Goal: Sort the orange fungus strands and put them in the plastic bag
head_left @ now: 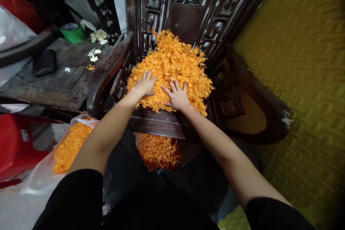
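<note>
Resting on the orange flower heap [178,59]: your left hand [146,85] and right hand [178,97], both spread, the carved chair back [186,19] seemingly propping the blossoms.

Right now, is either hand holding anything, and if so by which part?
Nothing appears held: the left hand and right hand lie palm-down, fingers spread, on the orange flower pile.

From head height, the single view looks forward and down on the left hand [146,85] and right hand [179,97], facing the chair [156,125] closely enough to crop its back [185,19].
</note>
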Motion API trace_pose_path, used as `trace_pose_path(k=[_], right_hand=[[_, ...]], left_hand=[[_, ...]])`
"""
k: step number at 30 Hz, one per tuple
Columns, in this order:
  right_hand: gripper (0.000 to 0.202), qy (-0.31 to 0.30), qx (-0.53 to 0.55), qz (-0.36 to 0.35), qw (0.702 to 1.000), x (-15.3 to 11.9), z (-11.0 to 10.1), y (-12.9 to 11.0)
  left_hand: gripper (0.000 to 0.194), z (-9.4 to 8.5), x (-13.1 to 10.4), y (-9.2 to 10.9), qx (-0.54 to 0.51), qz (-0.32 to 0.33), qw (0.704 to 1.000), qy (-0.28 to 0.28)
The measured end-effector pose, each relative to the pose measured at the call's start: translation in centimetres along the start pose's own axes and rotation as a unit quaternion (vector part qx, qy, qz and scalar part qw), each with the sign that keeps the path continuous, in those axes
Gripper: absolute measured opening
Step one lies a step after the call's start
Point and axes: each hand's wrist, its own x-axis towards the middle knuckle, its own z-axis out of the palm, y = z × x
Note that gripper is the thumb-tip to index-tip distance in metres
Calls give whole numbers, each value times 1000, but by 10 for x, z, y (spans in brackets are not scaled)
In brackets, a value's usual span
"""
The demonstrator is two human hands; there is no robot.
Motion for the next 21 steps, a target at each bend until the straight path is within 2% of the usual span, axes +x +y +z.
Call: trace_pose_path(k=[4,7,9,11,14,17,21], right_hand=[[103,-11,3,-35,999,-11,-17,1],[78,9,9,-45,999,-22,-35,17],[63,51,-4,-5,999,-32,-42,35],[58,69,-20,76,995,-43,-45,55],[52,19,-8,171,985,-54,-48,84],[38,-2,-6,171,985,-52,-62,99],[35,51,-17,156,986,-37,-101,102]], left_hand=[[100,5,-3,6,11,-10,1000,-2],[100,8,-3,11,10,-21,1000,-3],[102,10,0,11,0,-25,1000,-2],[105,12,3,10,-17,-25,1000,2],[110,13,7,9,-39,-24,999,6],[111,12,7,10,-35,-25,999,-3],[111,11,8,9,-6,-27,999,-26]])
